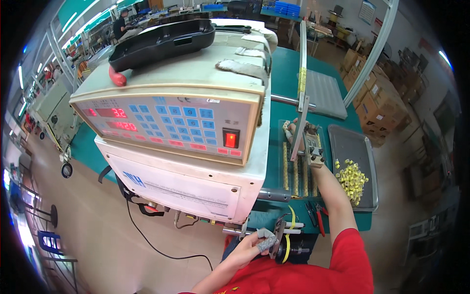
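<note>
My left hand (254, 246), grey wrap on its fingers, is closed at the dark metal plate (277, 240) of the winding machine's shaft fixture. What its fingertips pinch, if anything, is too small to make out. Two white rods (293, 228) and a yellow strip (287, 247) sit beside that plate. My right forearm passes under a metal block fixture (313, 149). The right hand (293, 130) reaches the far end of a tray holding rows of small pale parts (295, 182). Its fingers are curled, partly hidden by an upright metal bar (301, 105); what they grip is unclear.
A large white machine with a keypad and lit display (166, 125) fills the left centre, a black plastic tray (164, 44) on top. At right, a metal tray (373, 183) holds a heap of small yellow blocks (350, 182). Red-handled pliers (320, 219) lie near my right elbow.
</note>
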Demonstrator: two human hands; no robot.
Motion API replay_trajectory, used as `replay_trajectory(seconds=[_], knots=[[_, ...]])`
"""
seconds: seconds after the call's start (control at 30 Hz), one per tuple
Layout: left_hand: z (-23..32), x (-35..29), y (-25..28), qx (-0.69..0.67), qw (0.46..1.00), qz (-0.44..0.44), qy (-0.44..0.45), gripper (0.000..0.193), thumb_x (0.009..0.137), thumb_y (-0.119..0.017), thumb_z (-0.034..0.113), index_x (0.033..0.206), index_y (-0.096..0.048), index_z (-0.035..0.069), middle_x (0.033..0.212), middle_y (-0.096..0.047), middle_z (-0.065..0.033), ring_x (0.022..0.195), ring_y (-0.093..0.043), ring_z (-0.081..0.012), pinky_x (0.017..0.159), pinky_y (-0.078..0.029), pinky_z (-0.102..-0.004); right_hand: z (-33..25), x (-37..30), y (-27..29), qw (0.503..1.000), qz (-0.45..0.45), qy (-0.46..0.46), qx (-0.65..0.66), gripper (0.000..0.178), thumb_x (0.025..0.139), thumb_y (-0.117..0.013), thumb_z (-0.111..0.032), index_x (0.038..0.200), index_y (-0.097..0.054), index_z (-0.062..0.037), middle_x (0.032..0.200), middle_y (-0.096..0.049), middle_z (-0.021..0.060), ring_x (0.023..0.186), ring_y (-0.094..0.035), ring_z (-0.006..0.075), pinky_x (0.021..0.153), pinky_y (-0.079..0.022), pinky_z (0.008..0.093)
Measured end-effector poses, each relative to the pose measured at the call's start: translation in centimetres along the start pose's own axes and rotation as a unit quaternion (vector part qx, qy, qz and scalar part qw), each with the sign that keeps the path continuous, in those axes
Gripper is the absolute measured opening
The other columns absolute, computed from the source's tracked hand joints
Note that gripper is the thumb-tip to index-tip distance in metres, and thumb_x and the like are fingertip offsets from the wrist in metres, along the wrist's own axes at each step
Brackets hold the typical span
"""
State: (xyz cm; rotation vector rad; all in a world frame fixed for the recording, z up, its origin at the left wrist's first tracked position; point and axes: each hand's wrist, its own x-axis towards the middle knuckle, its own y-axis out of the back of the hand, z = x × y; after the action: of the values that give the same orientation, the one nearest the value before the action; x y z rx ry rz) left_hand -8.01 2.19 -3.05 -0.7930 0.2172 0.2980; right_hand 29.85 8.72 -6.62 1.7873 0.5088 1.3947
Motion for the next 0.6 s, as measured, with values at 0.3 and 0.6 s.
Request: replay_trajectory(seconds=[0.3, 0.6], knots=[[0.7, 0.8, -1.4, -0.033, 0.997, -0.06, 0.02, 0.016, 0.087, -0.053, 0.015, 0.097, -0.052, 0.003, 0.083, -0.048, -0.0035, 0.07, -0.042, -0.0099, 0.058, -0.034, -0.0224, 9.2, -3.9, -0.1, 0.883, -0.009, -0.404, 0.237, 0.021, 0.071, -0.059, -0.005, 0.092, -0.054, -0.0043, 0.092, -0.055, 0.0127, 0.088, -0.05, 0.0283, 0.079, -0.038, 0.0372], [1.1, 3.2, -2.8, -0.177, 0.957, -0.16, 0.162, 0.044, 0.086, -0.051, 0.038, 0.11, -0.043, 0.001, 0.088, -0.039, -0.0052, 0.068, -0.041, -0.0125, 0.047, -0.031, -0.0202, -9.9, -14.4, 17.9, 0.815, 0.097, -0.281, 0.497, 0.011, 0.074, -0.055, 0.0, 0.083, -0.051, -0.005, 0.099, -0.049, 0.0095, 0.094, -0.045, 0.0231, 0.085, -0.035, 0.0299]])
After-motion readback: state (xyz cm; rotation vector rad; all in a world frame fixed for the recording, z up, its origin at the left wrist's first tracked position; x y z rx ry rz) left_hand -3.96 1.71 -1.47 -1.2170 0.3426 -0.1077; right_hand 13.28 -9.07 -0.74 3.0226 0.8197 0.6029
